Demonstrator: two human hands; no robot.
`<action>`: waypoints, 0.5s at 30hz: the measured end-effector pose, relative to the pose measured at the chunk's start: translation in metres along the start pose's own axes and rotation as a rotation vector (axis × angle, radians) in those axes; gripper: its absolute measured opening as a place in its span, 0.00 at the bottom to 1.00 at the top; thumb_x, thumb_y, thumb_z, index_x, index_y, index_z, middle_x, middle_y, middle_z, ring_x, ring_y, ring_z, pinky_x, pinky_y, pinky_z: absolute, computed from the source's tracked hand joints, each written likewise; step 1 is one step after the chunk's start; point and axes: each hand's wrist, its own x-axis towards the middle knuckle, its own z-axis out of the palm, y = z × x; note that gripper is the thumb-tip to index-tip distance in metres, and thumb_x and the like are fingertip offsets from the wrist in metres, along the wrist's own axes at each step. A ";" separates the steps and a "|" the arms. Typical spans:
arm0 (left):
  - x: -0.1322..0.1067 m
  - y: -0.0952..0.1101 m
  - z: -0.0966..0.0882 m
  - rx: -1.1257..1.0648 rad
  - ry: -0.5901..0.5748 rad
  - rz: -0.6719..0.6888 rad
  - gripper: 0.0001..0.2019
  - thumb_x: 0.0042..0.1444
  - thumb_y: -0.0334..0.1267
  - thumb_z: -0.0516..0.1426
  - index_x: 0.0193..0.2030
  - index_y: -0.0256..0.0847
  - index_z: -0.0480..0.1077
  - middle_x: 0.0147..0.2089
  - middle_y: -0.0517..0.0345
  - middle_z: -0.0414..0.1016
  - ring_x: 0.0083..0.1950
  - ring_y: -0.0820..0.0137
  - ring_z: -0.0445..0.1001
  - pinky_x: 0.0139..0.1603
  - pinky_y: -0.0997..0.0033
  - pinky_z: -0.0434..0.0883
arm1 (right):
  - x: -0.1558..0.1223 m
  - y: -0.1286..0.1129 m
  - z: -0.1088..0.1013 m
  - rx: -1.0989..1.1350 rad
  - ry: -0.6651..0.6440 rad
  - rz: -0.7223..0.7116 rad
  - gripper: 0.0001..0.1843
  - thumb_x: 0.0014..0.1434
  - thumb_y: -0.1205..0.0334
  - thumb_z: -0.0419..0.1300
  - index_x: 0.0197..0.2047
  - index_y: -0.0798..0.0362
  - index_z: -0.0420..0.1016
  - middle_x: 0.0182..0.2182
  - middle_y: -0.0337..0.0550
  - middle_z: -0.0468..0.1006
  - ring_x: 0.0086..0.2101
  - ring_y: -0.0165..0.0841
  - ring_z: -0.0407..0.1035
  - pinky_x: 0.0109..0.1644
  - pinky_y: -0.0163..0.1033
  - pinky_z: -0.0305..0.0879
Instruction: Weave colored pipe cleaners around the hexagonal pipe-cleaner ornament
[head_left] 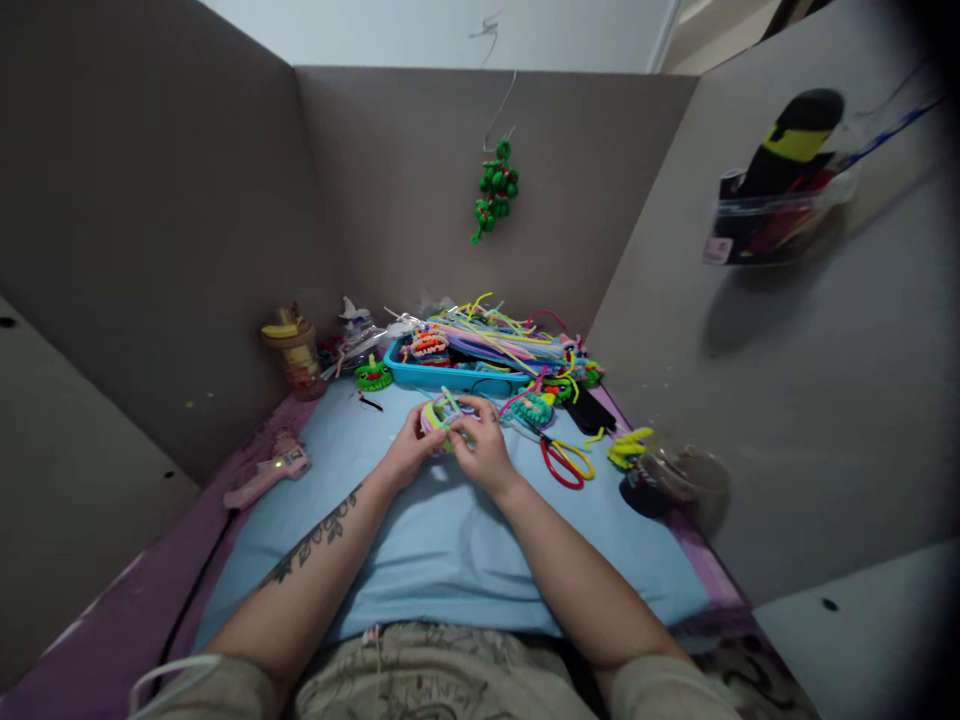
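Between both hands, above the blue cloth (427, 560), is a small pastel bundle of bent pipe cleaners (430, 418) in yellow, green and pink. My left hand (406, 448) grips its left side, fingers curled around it. On the right side, my right hand (484, 447) pinches it with thumb and fingers, and a pale green end sticks up between the hands. The fingers cover much of the bundle. Just right of my right hand lie scissors (564, 464) with one red and one yellow handle. A teal fuzzy piece (534, 407) rests behind them.
Behind the hands stands a blue tray (457, 381) heaped with loose pipe cleaners (495, 340). A green fuzzy piece (373, 374) sits at its left. A pink glue gun (270, 472) lies left, a black phone-like object (590, 411) right. Grey panels (450, 200) enclose the table.
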 end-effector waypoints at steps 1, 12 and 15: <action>0.001 -0.001 -0.001 0.046 0.038 0.030 0.34 0.43 0.43 0.66 0.56 0.40 0.58 0.52 0.49 0.68 0.48 0.63 0.71 0.44 0.67 0.71 | 0.000 0.001 0.001 -0.002 -0.009 0.002 0.05 0.53 0.69 0.57 0.31 0.51 0.73 0.50 0.48 0.66 0.52 0.41 0.60 0.58 0.50 0.56; 0.006 -0.012 -0.010 0.491 0.260 0.266 0.40 0.40 0.43 0.66 0.59 0.42 0.53 0.56 0.46 0.62 0.56 0.59 0.67 0.51 0.59 0.69 | -0.001 0.009 0.005 -0.110 -0.029 0.105 0.06 0.54 0.69 0.56 0.30 0.53 0.74 0.38 0.48 0.67 0.44 0.40 0.62 0.51 0.46 0.60; 0.008 -0.017 -0.015 0.642 0.328 0.359 0.40 0.41 0.43 0.66 0.60 0.42 0.53 0.57 0.46 0.60 0.58 0.58 0.64 0.55 0.58 0.67 | -0.001 0.007 0.004 -0.169 -0.082 0.109 0.07 0.55 0.68 0.55 0.29 0.53 0.73 0.33 0.46 0.67 0.40 0.39 0.62 0.47 0.44 0.60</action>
